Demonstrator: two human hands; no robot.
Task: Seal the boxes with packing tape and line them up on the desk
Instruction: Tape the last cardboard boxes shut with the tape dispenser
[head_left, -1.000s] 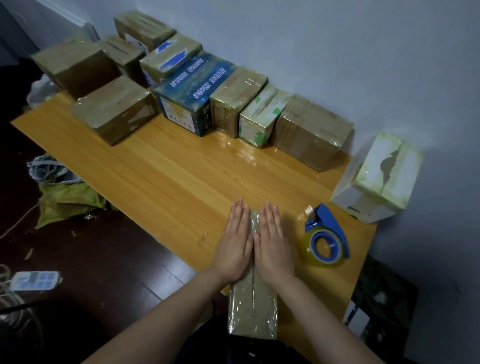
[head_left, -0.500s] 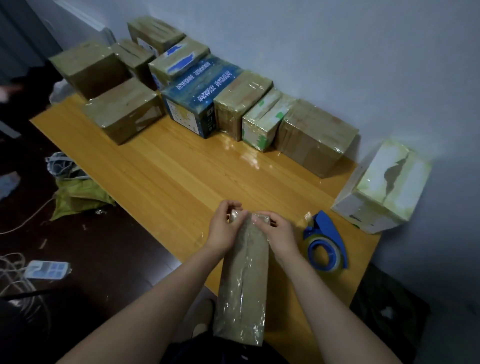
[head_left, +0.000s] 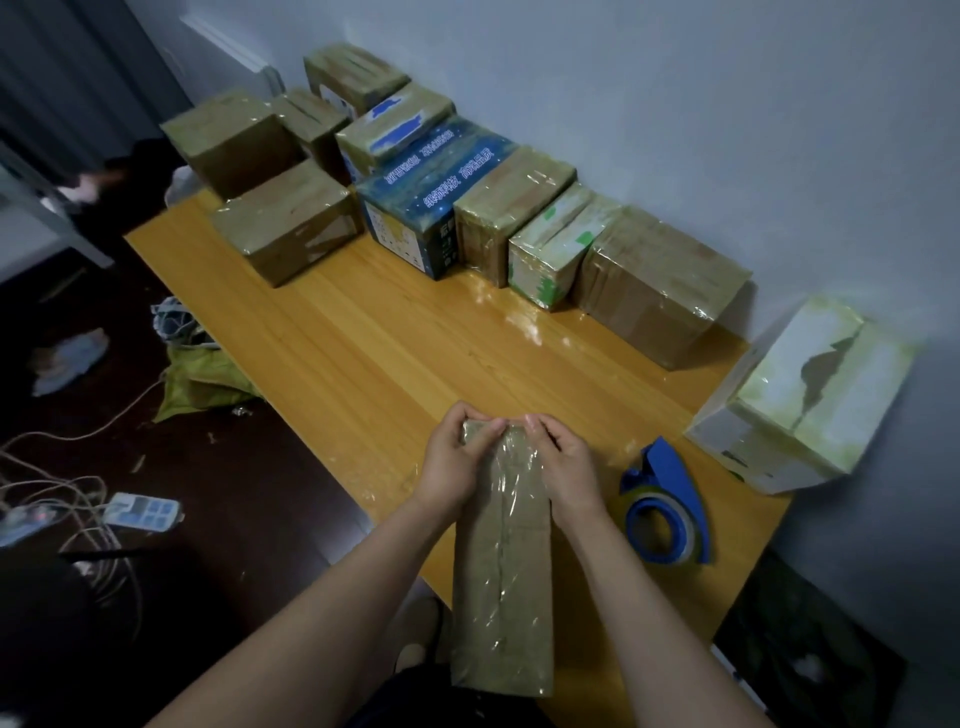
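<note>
Formerly flat, left hand (head_left: 456, 464) and right hand (head_left: 565, 469) are being curled round the 12 o'clock end of the long box (head_left: 501, 582), pinching tape (head_left: 513, 457) down, probably finishing its seal.

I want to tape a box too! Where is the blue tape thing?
In the head view, the blue tape dispenser lies on the desk, near right, between the right hand and the white box.

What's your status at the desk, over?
Left-hand grip, right-hand grip both pinching far end of long brown tape-wrapped cardboard box. Near end overhangs wooden desk edge. Blue tape dispenser lies right of it, apart.
</note>
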